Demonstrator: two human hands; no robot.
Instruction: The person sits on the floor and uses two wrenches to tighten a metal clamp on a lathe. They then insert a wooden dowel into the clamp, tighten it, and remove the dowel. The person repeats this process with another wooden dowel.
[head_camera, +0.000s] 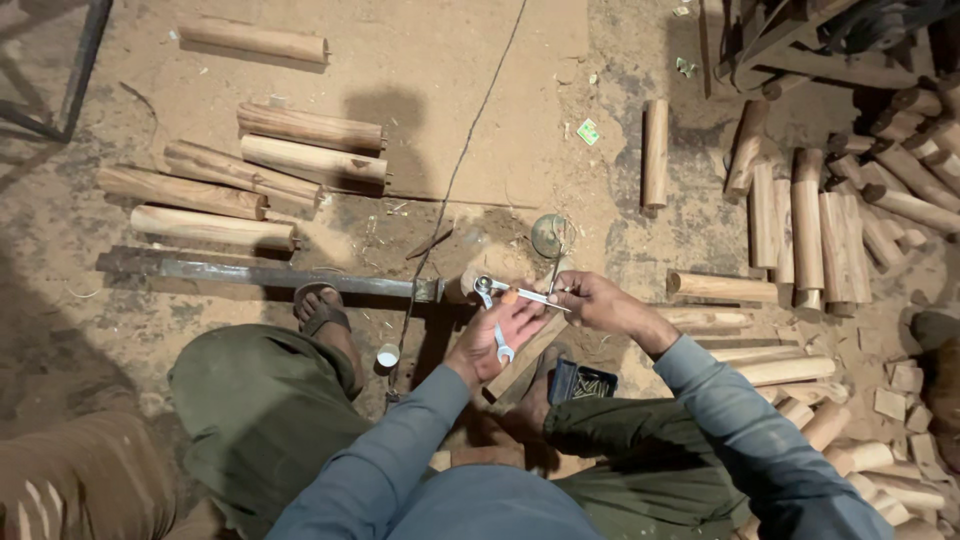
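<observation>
We sit on the sandy floor (480, 90), knees spread in green trousers. Our left hand (497, 335) grips a silver wrench (492, 315), its ring end up by the thumb and its open end below the palm. Our right hand (592, 300) pinches a thin metal piece (540, 297) that crosses to the wrench head. A flat steel bar (260, 272) lies left, beside 6 turned wooden rods (300, 160). A dark box of screws (582, 382) sits under our right forearm.

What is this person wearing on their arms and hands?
Both arms are covered by long blue-grey sleeves that end at the wrists. The left hand and right hand are bare: no gloves, and no rings or watch that I can make out.
</observation>
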